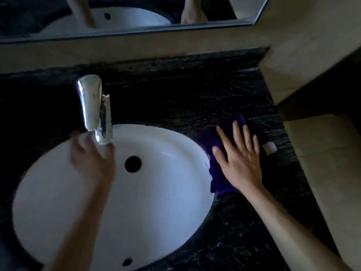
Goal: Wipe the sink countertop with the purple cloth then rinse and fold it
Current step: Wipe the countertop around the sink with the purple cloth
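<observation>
Closest to me are the two bare forearms coming up from the bottom edge. My right hand (239, 159) lies flat with the fingers spread and straight, palm down on the purple cloth (218, 173), so that grip is apart and just pressing, not curled round anything. The cloth sits bunched on the dark marbled bench (244, 231), right of the sink (156, 202), with its left edge touching the white rim. Bits of it stick out beyond my fingertips and below my wrist.

My left hand (91, 161) is over the basin, up near the tap (93, 106), and it's pretty blurred. The fingers look loosely extended, close under the spout, but I can't tell if they actually touch it. It holds nothing that I can see.

The drain hole (133, 164) is dark, just right of that hand, and there's a smaller overflow hole (127, 262) on the near wall of the basin.

Just past my right fingertips a small white thing (270, 148) lies on the bench, too small to make out. A beige tiled wall (312, 55) runs along the right and back, and a mirror (136, 14) at the top shows the basin again.
</observation>
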